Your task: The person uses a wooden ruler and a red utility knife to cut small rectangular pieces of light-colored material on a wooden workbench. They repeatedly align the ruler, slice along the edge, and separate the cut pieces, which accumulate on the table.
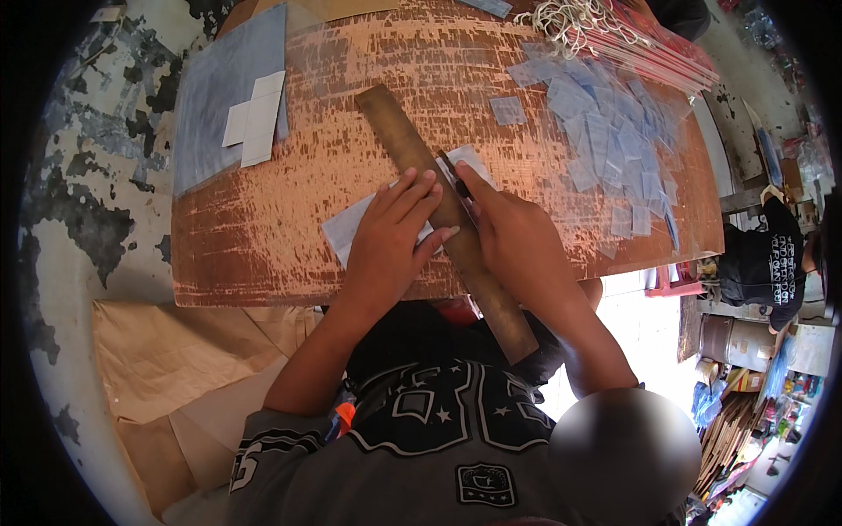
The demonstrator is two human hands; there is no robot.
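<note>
Flaking paint mottles the wall (123,149) on the left in the head view, and a worn table (316,158) fills the middle, its reddish-brown top scuffed into pale streaks. The left hand (390,223) lies with fingers slightly spread across a long strip (481,272), bearing down rather than gripping. The right hand (513,232) is curled around a slim dark tool (445,163) at the strip's right edge; its tip is mostly hidden, so it may be a blade, though I cannot be sure. The strip slants over a pale sheet (344,232), its near end overhanging the table. Slack pressure or a knock on that overhang could swing the strip out of line; a sharp tool riding over its edge could nick the left fingers. The strip looks flat, stiff and dull brown, the sheet thin; on the far right, filmy bluish pieces (605,131) overlap loosely
</note>
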